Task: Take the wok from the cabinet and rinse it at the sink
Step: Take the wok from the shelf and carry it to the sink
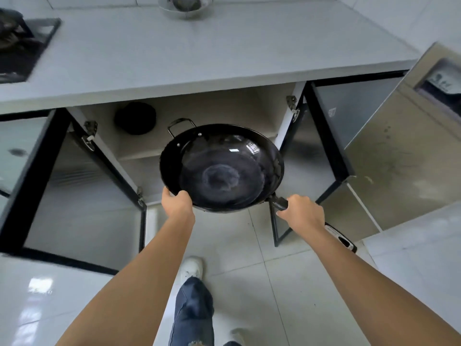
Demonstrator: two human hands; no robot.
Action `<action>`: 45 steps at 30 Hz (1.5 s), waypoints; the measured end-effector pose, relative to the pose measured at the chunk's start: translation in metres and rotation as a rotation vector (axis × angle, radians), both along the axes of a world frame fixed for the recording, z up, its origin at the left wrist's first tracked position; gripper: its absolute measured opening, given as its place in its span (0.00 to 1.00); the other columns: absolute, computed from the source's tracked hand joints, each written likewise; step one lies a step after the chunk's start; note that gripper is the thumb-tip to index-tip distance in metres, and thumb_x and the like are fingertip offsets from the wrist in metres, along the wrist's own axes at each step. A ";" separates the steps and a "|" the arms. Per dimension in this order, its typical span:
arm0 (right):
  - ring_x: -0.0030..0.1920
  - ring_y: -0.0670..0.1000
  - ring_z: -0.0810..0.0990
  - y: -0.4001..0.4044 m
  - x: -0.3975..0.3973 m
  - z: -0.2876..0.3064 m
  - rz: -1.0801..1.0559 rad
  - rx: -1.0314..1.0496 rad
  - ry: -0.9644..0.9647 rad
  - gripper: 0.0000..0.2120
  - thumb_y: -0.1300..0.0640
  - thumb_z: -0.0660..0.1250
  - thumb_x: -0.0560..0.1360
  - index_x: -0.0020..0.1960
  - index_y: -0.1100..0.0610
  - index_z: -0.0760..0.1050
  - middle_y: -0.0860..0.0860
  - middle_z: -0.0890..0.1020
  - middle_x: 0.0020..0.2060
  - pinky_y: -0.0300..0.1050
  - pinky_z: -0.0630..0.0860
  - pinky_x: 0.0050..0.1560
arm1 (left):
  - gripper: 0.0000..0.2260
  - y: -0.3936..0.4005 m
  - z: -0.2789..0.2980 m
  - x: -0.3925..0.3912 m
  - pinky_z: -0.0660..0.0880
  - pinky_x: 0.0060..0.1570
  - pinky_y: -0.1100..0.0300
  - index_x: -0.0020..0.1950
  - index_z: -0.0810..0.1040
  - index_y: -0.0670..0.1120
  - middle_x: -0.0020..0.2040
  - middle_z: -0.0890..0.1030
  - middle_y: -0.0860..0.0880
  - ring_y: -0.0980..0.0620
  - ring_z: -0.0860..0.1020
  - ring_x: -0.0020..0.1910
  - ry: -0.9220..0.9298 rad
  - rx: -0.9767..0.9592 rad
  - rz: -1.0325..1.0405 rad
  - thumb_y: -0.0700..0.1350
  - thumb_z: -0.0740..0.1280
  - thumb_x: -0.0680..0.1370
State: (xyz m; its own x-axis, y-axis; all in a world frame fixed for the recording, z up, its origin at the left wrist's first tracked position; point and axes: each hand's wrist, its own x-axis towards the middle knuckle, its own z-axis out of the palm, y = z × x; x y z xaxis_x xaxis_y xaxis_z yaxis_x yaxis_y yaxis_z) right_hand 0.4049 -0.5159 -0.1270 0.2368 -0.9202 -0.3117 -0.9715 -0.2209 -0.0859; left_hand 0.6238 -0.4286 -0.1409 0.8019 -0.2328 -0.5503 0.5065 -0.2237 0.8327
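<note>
A black wok [222,168] with a small loop handle at its far side hangs in the air in front of the open cabinet [224,108] under the counter. My left hand [177,201] grips the wok's near-left rim. My right hand [299,211] is closed around the wok's long handle at the near right. The wok is held roughly level, its shiny inside facing up. No sink is in view.
Both cabinet doors [82,196] [321,156] stand wide open to either side. A dark round pot [136,117] sits inside the cabinet. Above are a white counter [199,53], a stove [17,46] at the left and a bowl [184,6]. An appliance [411,136] stands at the right.
</note>
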 end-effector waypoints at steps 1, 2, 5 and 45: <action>0.35 0.54 0.76 0.006 -0.004 0.009 -0.006 0.001 -0.003 0.10 0.48 0.66 0.75 0.47 0.56 0.76 0.50 0.76 0.33 0.41 0.67 0.32 | 0.27 0.005 0.009 -0.004 0.70 0.62 0.57 0.70 0.70 0.47 0.64 0.77 0.45 0.43 0.74 0.64 -0.006 0.004 0.005 0.31 0.54 0.73; 0.35 0.54 0.76 0.013 -0.010 0.022 -0.010 0.001 -0.005 0.10 0.49 0.65 0.75 0.47 0.56 0.76 0.50 0.75 0.33 0.41 0.68 0.33 | 0.27 0.012 0.024 -0.009 0.70 0.62 0.58 0.71 0.70 0.47 0.64 0.77 0.45 0.43 0.74 0.64 -0.010 -0.001 0.006 0.31 0.54 0.73; 0.36 0.54 0.76 0.035 -0.025 0.058 -0.035 0.010 -0.010 0.10 0.50 0.65 0.76 0.47 0.57 0.76 0.51 0.76 0.35 0.42 0.69 0.34 | 0.28 0.027 0.064 -0.022 0.69 0.62 0.59 0.71 0.69 0.46 0.65 0.76 0.45 0.43 0.74 0.64 0.001 -0.019 0.013 0.29 0.53 0.73; 0.36 0.56 0.75 -0.134 0.063 0.222 -0.344 -0.273 -0.120 0.11 0.49 0.66 0.75 0.46 0.58 0.76 0.52 0.76 0.35 0.44 0.69 0.35 | 0.33 -0.204 0.256 0.082 0.69 0.53 0.65 0.74 0.66 0.45 0.67 0.75 0.47 0.48 0.74 0.54 -0.061 -0.348 -0.335 0.24 0.58 0.70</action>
State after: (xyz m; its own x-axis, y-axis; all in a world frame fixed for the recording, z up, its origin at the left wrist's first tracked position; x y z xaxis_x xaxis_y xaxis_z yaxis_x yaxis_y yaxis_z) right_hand 0.4676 -0.6502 0.0954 -0.0773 -0.9964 -0.0352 -0.9791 0.0825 -0.1858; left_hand 0.7061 -0.6327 0.1152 0.6798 -0.6456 -0.3480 0.4020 -0.0688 0.9130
